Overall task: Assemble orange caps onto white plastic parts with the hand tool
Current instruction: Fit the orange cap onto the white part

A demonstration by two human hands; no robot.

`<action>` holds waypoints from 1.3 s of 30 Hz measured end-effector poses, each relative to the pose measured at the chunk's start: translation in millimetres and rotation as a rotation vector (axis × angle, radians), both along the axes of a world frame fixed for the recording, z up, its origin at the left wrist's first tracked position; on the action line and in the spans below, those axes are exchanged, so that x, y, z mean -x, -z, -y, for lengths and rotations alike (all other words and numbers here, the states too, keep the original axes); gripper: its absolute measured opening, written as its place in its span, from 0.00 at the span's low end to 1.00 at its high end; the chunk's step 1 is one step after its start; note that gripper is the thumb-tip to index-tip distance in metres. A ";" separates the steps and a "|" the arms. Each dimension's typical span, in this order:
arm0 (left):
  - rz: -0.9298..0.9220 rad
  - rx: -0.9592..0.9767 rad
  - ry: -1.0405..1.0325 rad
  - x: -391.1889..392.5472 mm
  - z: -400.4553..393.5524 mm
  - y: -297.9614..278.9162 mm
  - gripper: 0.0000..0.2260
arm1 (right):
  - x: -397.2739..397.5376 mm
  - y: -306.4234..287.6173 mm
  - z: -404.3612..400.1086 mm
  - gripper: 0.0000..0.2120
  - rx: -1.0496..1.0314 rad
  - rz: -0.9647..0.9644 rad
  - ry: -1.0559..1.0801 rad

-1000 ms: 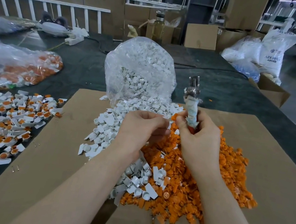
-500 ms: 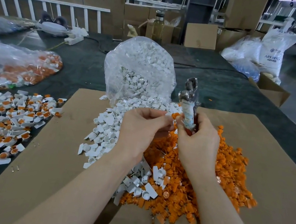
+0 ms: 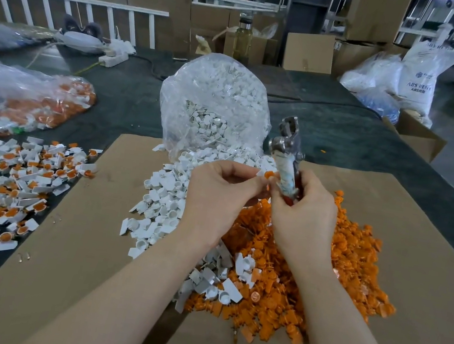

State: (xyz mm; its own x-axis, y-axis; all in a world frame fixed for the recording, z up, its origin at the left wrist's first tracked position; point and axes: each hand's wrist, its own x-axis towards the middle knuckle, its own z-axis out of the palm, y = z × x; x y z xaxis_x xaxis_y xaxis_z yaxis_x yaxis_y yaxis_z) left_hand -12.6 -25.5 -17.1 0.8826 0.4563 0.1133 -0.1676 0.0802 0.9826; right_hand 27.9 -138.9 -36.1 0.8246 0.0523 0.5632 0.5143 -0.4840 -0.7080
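Note:
My right hand (image 3: 304, 213) grips the taped handles of a metal hand tool (image 3: 288, 149), its jaws pointing up and away. My left hand (image 3: 221, 190) pinches a small white plastic part with an orange cap (image 3: 269, 174) at its fingertips, right beside the tool's handle. Both hands hover above a heap of loose orange caps (image 3: 338, 267) on the right and a spill of white plastic parts (image 3: 164, 200) on the left, all lying on a cardboard sheet (image 3: 84, 238).
A clear bag of white parts (image 3: 214, 110) stands behind the heaps. Finished white-and-orange pieces (image 3: 25, 181) lie at the left on the dark table (image 3: 129, 103), with a bag of orange pieces (image 3: 23, 101) behind. Boxes and sacks line the far edge.
Both hands have risen slightly from the heap. My left fingers have opened outward, and an orange cap with a white part now shows at their tips beside the tool.

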 end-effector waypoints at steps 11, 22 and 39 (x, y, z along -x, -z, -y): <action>-0.051 -0.163 -0.105 -6.0 -8.0 5.2 0.04 | -3.4 -5.8 7.9 0.03 0.005 -0.230 -0.251; 0.059 -0.166 -0.085 -13.0 -26.3 1.5 0.05 | -3.7 -15.1 24.3 0.03 0.194 -0.396 -0.431; 0.126 -0.092 0.047 -10.6 -28.5 0.4 0.08 | -2.3 -12.0 21.7 0.05 0.330 -0.298 -0.435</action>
State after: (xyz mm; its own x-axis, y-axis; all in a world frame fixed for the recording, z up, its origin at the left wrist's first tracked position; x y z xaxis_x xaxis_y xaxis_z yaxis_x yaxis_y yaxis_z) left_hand -2.0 3.1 -17.5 0.8791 0.3971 0.2638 -0.2880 0.0014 0.9576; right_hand 30.2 -160.6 -24.1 0.8082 0.5507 0.2087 0.5164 -0.4923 -0.7007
